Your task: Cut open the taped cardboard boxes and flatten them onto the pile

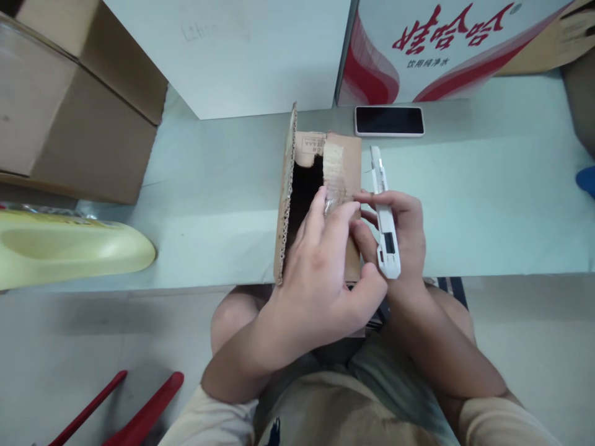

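Observation:
A small brown cardboard box (352, 155) stands at the table's front edge, one flap (284, 204) raised on its left and a dark opening beside it. Clear tape (333, 201) clings to its torn top. My left hand (320, 266) grips the box from above, fingertips at the tape and the thumb toward the right. In my right hand (404, 229) is a white utility knife (387, 229), its upper end pointing away from me. The right thumb and fingertips also touch the right side of the box. The inside of the box is mostly hidden.
A phone (389, 121) lies beyond the box, before a white-and-red carton (372, 62) and a white box (260, 56). Brown cartons (93, 118) and a pale yellow bottle (74, 248) stand left. A blue object (586, 179) shows at right, red bars (144, 409) below.

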Tool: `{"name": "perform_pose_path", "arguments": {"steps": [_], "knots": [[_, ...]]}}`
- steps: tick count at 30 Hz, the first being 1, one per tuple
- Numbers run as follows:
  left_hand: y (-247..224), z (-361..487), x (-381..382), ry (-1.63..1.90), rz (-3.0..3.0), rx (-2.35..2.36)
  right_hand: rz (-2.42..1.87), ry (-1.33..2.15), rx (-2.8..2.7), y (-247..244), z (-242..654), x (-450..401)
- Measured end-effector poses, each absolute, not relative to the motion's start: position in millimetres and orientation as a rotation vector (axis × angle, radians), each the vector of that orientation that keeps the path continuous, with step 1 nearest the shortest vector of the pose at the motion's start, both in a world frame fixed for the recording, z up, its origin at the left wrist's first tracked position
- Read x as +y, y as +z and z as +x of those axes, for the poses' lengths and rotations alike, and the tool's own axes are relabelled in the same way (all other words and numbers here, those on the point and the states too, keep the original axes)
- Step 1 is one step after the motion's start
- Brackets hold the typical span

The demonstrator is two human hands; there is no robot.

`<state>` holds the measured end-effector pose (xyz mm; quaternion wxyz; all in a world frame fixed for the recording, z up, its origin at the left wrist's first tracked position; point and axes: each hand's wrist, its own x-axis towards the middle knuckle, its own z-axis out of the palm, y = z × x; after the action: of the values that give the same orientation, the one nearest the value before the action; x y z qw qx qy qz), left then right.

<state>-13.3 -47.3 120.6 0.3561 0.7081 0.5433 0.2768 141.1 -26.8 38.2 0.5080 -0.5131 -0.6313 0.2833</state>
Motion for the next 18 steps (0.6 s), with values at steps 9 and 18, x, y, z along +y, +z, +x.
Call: {"name": "perform_pose_path", "arguments": {"steps": [9,18], "knots": [[117.2,-11.3,-44.2,0.695,1.795,1.491,-1.195,0.705,-1.481,29.2,137.2,-27.0],[119.1,-11.0,-41.9,0.712,1.802,1.479,-1.172,0.759,-1.47,26.7,137.4,-28.5]]}}
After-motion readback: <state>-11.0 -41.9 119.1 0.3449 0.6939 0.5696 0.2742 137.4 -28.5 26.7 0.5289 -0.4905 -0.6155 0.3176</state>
